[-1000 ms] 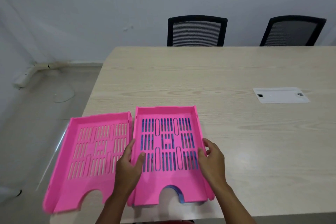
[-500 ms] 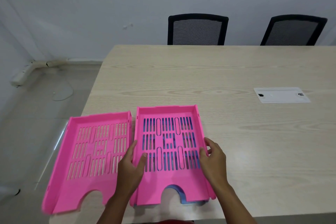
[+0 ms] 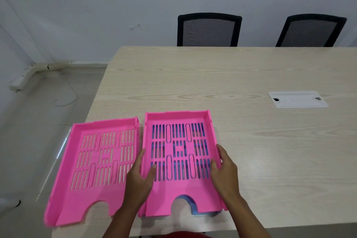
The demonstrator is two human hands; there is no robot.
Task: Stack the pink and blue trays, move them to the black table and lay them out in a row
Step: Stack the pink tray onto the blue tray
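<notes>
A pink tray [image 3: 179,195] lies nested on a blue tray [image 3: 190,204] near the front edge of the light wooden table [image 3: 231,75]. Only a blue strip shows at the front notch and through the slots. My left hand [image 3: 140,179] grips the stack's left wall, thumb inside. My right hand [image 3: 225,172] grips its right wall. A second pink tray [image 3: 92,168] lies just to the left, overhanging the table's left edge.
A white cable-port plate [image 3: 297,99] is set into the table at the right. Two black mesh chairs [image 3: 208,30] [image 3: 311,31] stand behind the far edge. Grey floor and a wall conduit [image 3: 25,77] lie to the left.
Both hands have slid slightly forward along the stack's side walls. The trays have barely moved on the table.
</notes>
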